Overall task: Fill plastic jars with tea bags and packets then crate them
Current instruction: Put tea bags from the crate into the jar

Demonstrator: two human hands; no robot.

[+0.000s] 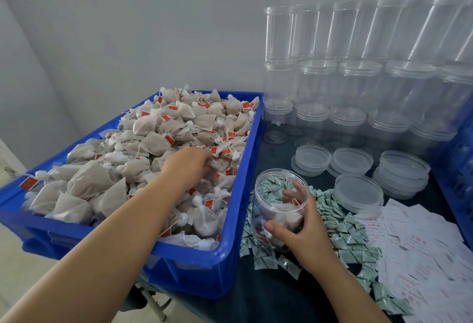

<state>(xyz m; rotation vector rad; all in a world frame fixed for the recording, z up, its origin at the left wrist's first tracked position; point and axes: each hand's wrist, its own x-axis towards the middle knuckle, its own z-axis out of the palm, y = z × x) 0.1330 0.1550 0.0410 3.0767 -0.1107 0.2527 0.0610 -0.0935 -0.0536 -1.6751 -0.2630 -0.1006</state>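
Observation:
A blue crate (225, 266) on the left is heaped with beige tea bags (143, 141) carrying red tags. My left hand (189, 166) reaches into the pile near the crate's right wall, its fingers curled down among the bags. Just right of the crate stands a clear plastic jar (279, 207), open-topped, with a few tea bags in its bottom. My right hand (302, 230) grips this jar, thumb in front and fingers round its far side. Small green-and-white packets (340, 233) lie scattered on the dark table around the jar.
Empty clear jars (358, 79) stand stacked in rows at the back right. Clear lids (358, 189) lie in short stacks in front of them. White paper slips (419, 243) are spread at the right. Another blue crate (458, 159) edges the right side.

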